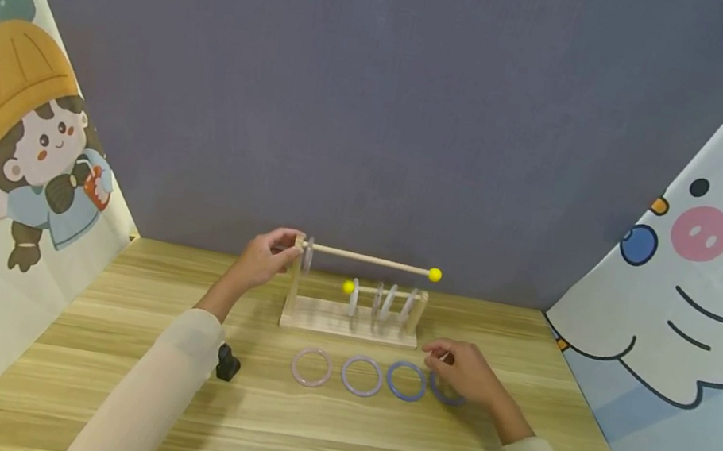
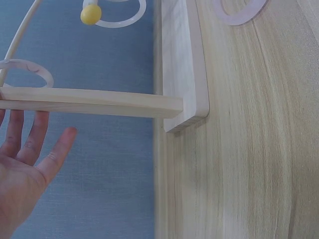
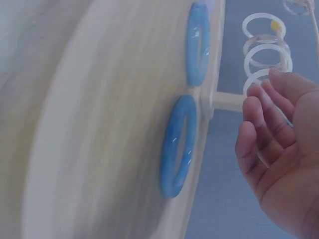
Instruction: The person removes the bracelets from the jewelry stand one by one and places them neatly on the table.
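A wooden bangle rack [image 1: 330,321] stands at the back of the table. My left hand [image 1: 265,257] holds the top of its left post [image 2: 99,99]; the thumb is hidden in the left wrist view. A pale bangle [image 1: 309,255] hangs on the upper bar [image 1: 370,258], near that post. Several pale bangles [image 3: 269,57] hang on the lower bar. My right hand [image 1: 467,369], fingers loosely curled and holding nothing visible, hovers over a blue bangle [image 3: 177,149] and partly covers it in the head view. Another blue bangle [image 3: 197,45] lies beside that one.
Left of the blue bangles, a pink bangle [image 1: 295,371] and a lilac bangle [image 1: 344,382] lie in the same row before the rack. Yellow balls [image 1: 435,275] cap the bar ends. A grey wall [image 1: 383,100] rises behind the table [image 1: 293,447].
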`<action>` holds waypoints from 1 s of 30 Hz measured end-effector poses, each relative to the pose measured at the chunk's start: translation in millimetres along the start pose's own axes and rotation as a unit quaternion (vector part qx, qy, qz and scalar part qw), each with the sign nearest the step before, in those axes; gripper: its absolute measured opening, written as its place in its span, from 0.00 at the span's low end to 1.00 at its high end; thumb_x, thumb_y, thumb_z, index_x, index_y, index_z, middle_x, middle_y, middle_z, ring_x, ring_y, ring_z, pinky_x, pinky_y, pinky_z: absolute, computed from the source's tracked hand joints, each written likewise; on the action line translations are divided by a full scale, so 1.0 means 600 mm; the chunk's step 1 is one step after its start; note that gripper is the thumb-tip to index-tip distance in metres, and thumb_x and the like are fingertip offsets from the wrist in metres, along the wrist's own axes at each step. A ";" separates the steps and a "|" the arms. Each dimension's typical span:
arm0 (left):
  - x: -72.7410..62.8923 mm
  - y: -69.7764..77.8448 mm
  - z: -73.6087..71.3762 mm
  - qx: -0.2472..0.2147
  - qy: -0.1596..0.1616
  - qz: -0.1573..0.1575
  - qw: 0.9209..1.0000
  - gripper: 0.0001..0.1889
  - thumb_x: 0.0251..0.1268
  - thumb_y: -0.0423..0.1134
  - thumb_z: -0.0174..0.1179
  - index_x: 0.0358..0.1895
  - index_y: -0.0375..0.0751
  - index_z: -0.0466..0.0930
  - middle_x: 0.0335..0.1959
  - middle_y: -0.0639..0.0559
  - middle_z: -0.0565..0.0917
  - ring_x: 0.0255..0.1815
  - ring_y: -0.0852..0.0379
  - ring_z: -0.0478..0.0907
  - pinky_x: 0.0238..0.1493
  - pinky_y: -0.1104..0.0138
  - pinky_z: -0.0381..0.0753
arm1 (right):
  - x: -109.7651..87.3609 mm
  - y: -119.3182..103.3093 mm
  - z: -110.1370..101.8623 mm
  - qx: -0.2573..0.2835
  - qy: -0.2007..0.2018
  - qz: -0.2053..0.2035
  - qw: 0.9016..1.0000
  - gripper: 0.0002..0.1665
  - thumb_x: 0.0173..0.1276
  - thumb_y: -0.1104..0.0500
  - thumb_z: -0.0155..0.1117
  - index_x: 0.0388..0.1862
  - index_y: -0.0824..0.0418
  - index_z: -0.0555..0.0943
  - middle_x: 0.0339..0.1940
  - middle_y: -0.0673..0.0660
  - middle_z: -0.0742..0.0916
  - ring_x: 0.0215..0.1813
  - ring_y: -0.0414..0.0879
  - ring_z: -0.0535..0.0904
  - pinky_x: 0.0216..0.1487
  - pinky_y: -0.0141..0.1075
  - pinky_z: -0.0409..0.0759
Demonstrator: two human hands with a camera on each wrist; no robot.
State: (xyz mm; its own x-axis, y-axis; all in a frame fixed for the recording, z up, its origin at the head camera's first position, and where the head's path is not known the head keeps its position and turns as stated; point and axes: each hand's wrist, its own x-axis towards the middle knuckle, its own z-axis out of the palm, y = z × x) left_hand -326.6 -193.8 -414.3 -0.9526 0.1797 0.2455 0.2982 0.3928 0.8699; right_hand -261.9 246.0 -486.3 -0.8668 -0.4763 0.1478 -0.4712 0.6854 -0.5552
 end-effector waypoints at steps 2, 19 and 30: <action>0.000 0.000 0.000 0.001 -0.001 0.000 1.000 0.20 0.76 0.47 0.60 0.66 0.45 0.77 0.54 0.41 0.83 0.50 0.48 0.82 0.45 0.58 0.89 | 0.006 -0.007 0.001 0.012 0.012 0.006 1.000 0.18 0.76 0.53 0.64 0.56 0.62 0.85 0.42 0.52 0.90 0.36 0.35 0.81 0.36 0.30 0.81; -0.002 0.001 0.000 -0.003 -0.001 -0.002 1.000 0.21 0.77 0.47 0.59 0.67 0.43 0.76 0.56 0.40 0.83 0.50 0.49 0.82 0.47 0.58 0.89 | 0.076 -0.083 0.024 0.095 0.068 -0.011 0.993 0.17 0.75 0.56 0.65 0.58 0.59 0.84 0.41 0.53 0.90 0.31 0.40 0.83 0.30 0.32 0.83; -0.001 -0.001 0.001 -0.015 -0.002 -0.009 1.000 0.21 0.77 0.46 0.59 0.66 0.43 0.76 0.57 0.39 0.82 0.52 0.44 0.82 0.52 0.47 0.87 | 0.121 -0.134 0.042 0.117 0.089 -0.024 0.989 0.14 0.74 0.60 0.65 0.55 0.63 0.85 0.40 0.61 0.91 0.30 0.48 0.85 0.24 0.31 0.81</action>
State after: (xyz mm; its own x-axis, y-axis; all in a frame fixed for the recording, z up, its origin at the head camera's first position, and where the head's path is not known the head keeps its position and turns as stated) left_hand -326.4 -193.8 -415.2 -0.9577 0.1768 0.2270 0.2783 0.3686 0.8869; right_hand -282.6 142.4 -451.6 -0.8694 -0.3857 0.3087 -0.4794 0.5077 -0.7158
